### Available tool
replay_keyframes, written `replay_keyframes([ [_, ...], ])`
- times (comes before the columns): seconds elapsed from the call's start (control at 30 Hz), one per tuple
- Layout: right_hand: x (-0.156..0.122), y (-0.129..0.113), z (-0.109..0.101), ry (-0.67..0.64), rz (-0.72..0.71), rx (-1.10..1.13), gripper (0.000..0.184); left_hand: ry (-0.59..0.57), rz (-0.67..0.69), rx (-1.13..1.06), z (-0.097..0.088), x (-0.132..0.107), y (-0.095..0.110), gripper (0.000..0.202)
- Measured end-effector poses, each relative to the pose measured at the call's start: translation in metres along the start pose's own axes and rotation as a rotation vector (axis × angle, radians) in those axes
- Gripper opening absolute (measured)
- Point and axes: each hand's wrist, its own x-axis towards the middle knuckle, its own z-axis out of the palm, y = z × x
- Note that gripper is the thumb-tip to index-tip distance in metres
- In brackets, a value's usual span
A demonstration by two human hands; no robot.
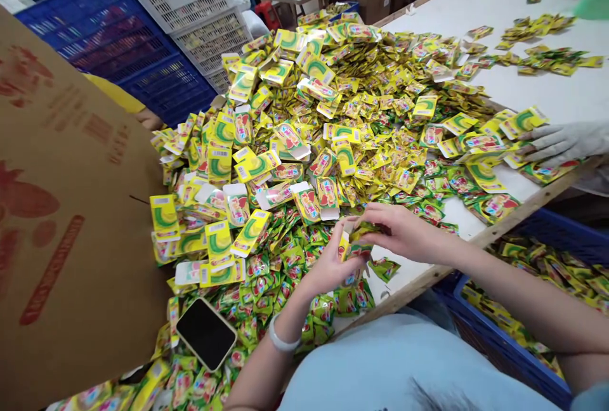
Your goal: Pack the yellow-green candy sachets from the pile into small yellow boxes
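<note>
Taking the two hands as the clock's centre, the left hand (328,265) is curled around a small box (343,243), its thumb and fingers closed on the sides. The right hand (399,227) meets it at the box, fingers bent and nearly together, apparently pinching a few packets (368,231); how many is hidden.

A heap of loose packets (380,116) rises at 12 o'clock, with more boxes (254,170) at 10. A phone (206,333) lies on packets at 8 o'clock, and a co-worker's gloved hand (554,143) rests among boxes at 2.

If the right fingers loosen or the packets sit unevenly, one could slip out; a lone packet (384,268) already lies just beside the hands at 4 o'clock. Squeezing too hard with the left hand could crumple the thin box. A packet dropped towards 5 o'clock might slide over the table's wooden edge (518,215). The sloping heap might also slump if nudged, since its pieces look slick and loosely stacked.
</note>
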Motion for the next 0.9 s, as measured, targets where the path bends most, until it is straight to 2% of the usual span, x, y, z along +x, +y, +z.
replay_keyframes([
  [0.07, -0.003, 0.000, -0.001, -0.075, 0.044, 0.062, 0.020, -0.071, 0.011, -0.022, -0.002, -0.002, 0.000, 0.070],
  [0.13, -0.006, 0.002, -0.002, -0.117, 0.069, 0.061, 0.015, -0.125, 0.019, 0.004, -0.004, -0.005, 0.001, 0.075],
  [0.33, -0.008, 0.010, 0.011, -0.100, 0.026, 0.029, 0.007, -0.169, -0.044, 0.135, -0.001, -0.010, -0.006, 0.088],
  [0.43, -0.015, 0.012, 0.020, -0.163, -0.009, 0.129, 0.016, -0.209, -0.089, 0.082, 0.005, -0.014, -0.014, 0.088],
  [0.53, -0.031, 0.016, 0.030, -0.323, 0.160, 0.323, 0.023, -0.269, -0.165, -0.028, 0.014, -0.021, -0.021, 0.088],
  [0.6, -0.042, 0.019, 0.039, -0.275, 0.267, 0.388, 0.023, -0.257, -0.204, -0.067, 0.022, -0.026, -0.025, 0.089],
  [0.7, -0.057, 0.021, 0.053, -0.151, 0.276, 0.387, 0.026, -0.212, -0.219, -0.050, 0.031, -0.031, -0.030, 0.090],
  [0.83, -0.067, 0.015, 0.060, -0.337, 0.338, 0.487, 0.034, -0.207, -0.211, -0.052, 0.037, -0.033, -0.034, 0.095],
  [0.9, -0.069, 0.015, 0.050, -0.296, 0.311, 0.414, 0.032, -0.196, -0.179, -0.035, 0.039, -0.029, -0.032, 0.097],
])
